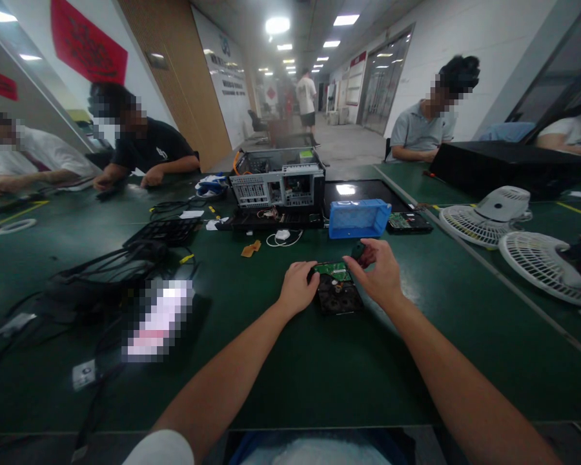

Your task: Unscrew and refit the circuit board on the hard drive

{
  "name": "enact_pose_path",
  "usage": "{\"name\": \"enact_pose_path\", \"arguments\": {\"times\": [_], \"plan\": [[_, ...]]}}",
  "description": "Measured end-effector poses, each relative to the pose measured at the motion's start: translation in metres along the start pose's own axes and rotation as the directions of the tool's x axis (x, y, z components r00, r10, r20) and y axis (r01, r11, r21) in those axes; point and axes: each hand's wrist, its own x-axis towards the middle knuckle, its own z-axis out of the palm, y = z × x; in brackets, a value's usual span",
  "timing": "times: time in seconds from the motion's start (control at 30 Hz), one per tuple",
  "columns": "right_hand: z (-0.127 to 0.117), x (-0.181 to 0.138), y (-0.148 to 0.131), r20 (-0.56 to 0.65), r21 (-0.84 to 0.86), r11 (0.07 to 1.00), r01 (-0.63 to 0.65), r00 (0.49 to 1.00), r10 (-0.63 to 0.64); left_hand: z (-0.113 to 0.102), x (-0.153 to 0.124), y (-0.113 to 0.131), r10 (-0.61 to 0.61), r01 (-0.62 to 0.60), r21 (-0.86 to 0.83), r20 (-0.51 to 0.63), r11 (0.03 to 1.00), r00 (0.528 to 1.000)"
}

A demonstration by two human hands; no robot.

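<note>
hard drive (339, 294) flat on the surface (319, 387), between both grips, long axis roughly fore-aft | left grip (297, 287) nearer, loosely closed on its far-left edge | right grip (381, 271) pinching some dark tool (357, 250), far-right corner

Hard drive (339, 299) lying on the green surface (252, 387)
Black casing, green circuit board (336, 271) across the far end; small dark tool (357, 250) held near one corner

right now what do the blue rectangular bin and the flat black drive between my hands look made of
Blue rectangular bin: likely plastic, glossy, judging by even colour and soft highlights. Flat black drive: probably metal, given its dull sheen; its green board, dotted with tiny components, resembles lacquered circuit laminate.
</note>
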Motion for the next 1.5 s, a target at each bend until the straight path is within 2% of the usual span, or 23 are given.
{"name": "enact_pose_path", "arguments": {"times": [0.2, 0.47, 0.8, 1.0, 1.2, 1.5], "plan": [[-0.001, 0.0, -0.003, 0.009, 0.028, 0.998, 0.055, 0.998, -0.056, 0.001, 0.001, -0.001, 0.007, -0.007, 0.003, 0.011, 1.0, 1.0], [0.003, 0.001, 0.003, -0.088, 0.057, 0.992, 0.109, 0.991, -0.104, -0.001, 0.0, 0.0, 0.008, -0.008, 0.0, 0.013, 1.0, 1.0], [-0.001, 0.003, 0.001, -0.098, -0.069, 0.994, 0.086, 0.991, -0.093, 0.0, 0.001, 0.0, 0.01, -0.01, 0.011, 0.001, 1.0, 1.0], [-0.005, 0.003, -0.003, -0.076, -0.043, 0.996, 0.079, 0.994, -0.082, -0.001, 0.001, 0.001, 0.011, -0.011, 0.001, 0.017, 1.0, 1.0], [-0.004, -0.001, 0.001, -0.048, -0.063, 0.998, -0.008, 0.999, 0.005, 0.001, 0.002, -0.001, 0.004, -0.004, 0.002, 0.016, 1.0, 1.0], [-0.004, 0.0, -0.003, -0.029, -0.007, 0.999, 0.035, 0.999, -0.035, -0.001, 0.001, 0.001, 0.002, -0.002, -0.004, 0.03, 1.0, 1.0]]}}
